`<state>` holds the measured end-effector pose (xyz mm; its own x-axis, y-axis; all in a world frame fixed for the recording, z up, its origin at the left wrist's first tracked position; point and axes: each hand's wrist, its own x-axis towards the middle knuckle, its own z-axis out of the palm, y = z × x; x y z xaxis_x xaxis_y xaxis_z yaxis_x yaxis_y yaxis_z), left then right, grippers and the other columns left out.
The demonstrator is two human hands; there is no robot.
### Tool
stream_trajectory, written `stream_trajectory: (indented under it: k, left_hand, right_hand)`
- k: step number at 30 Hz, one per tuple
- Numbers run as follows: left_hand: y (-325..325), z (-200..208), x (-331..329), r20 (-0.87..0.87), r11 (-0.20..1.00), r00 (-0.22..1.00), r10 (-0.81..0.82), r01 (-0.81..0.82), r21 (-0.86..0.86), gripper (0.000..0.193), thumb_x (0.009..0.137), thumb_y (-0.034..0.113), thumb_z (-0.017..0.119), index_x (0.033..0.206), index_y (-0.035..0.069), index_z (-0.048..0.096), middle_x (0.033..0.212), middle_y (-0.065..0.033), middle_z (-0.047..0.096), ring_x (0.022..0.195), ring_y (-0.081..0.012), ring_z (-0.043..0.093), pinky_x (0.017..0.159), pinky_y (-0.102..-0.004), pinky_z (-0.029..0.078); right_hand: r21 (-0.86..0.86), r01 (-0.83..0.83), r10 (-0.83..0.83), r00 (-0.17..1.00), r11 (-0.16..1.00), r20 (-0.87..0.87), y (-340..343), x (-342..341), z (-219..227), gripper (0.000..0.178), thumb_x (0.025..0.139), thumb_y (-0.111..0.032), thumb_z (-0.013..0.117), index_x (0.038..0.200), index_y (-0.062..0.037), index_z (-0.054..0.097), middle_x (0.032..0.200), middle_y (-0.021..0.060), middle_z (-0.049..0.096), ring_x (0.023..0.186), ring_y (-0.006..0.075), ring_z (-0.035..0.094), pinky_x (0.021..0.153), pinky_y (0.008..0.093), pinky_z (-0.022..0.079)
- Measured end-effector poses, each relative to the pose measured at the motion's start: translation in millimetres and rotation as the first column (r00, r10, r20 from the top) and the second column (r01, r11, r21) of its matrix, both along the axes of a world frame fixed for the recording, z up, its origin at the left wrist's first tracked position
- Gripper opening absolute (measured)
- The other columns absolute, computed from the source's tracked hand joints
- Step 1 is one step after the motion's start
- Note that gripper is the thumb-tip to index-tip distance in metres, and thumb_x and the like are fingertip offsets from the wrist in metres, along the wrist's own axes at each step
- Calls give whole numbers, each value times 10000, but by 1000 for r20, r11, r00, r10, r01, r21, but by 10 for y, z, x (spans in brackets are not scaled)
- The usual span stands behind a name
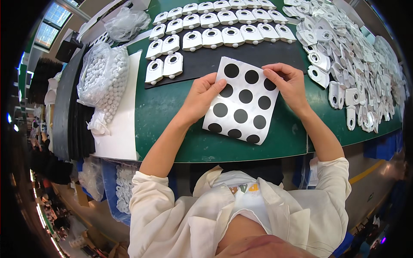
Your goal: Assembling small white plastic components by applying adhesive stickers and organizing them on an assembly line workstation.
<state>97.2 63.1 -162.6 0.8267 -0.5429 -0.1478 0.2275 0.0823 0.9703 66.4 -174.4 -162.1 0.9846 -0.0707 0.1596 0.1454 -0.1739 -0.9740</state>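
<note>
A white sheet of round black stickers (236, 104) is held up over the green table. My left hand (201, 96) grips its left edge, thumb on the front and fingers behind. At its upper right corner, my right hand (291, 86) pinches with thumb and fingertips, beside a black dot partly covered by the thumb. Whether that dot is lifting from the sheet cannot be made out. Beyond the sheet, white plastic parts (211, 38) with round holes and small white knobs stand in rows, partly on a black mat (202, 64).
A large heap of loose white parts (344, 60) covers the table's right side. At left sit a clear bag of white balls (101, 73), a white board (122, 137) and stacked black sheets (71, 116). Below the table's left edge is a blue crate (110, 189) with white parts.
</note>
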Motion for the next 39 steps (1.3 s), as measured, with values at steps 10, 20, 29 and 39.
stream_trajectory:
  k: [10, 20, 29, 39]
  left_hand:
    - [10, -54, 6, 79, 1000, 997, -22, 20, 24, 212, 927, 168, 518, 1014, -17, 578, 878, -23, 630, 738, -46, 555, 638, -201, 465]
    - [39, 61, -27, 36, 976, 982, -186, 180, 122, 251, 917, 156, 526, 1083, -28, 570, 912, -28, 641, 766, -49, 573, 655, -199, 472]
    - [42, 47, -22, 28, 962, 970, -241, 235, 139, 269, 912, 145, 530, 1104, -40, 561, 905, -41, 649, 754, -56, 587, 646, -202, 481]
    - [46, 57, -17, 14, 957, 965, -262, 258, 129, 279, 905, 137, 543, 1120, -41, 555, 921, -50, 651, 768, -62, 597, 649, -201, 487]
  right_hand:
    - [-7, -28, 28, 1000, 1000, -11, -6, -15, 33, 84, 832, -93, 639, 850, -11, 635, 745, -22, 597, 655, 28, 518, 578, 167, 402]
    - [-49, -234, 227, 968, 971, -110, -115, -10, 153, 88, 818, -92, 642, 801, -6, 633, 732, -16, 597, 656, 28, 521, 590, 170, 411]
    - [1, -322, 312, 917, 947, -250, -113, -7, 186, 121, 802, -116, 657, 785, 3, 643, 718, -6, 612, 633, 33, 525, 573, 171, 415]
    - [25, -345, 339, 904, 938, -262, -132, 1, 178, 125, 792, -119, 672, 787, 5, 662, 724, 21, 637, 637, 58, 559, 585, 189, 451]
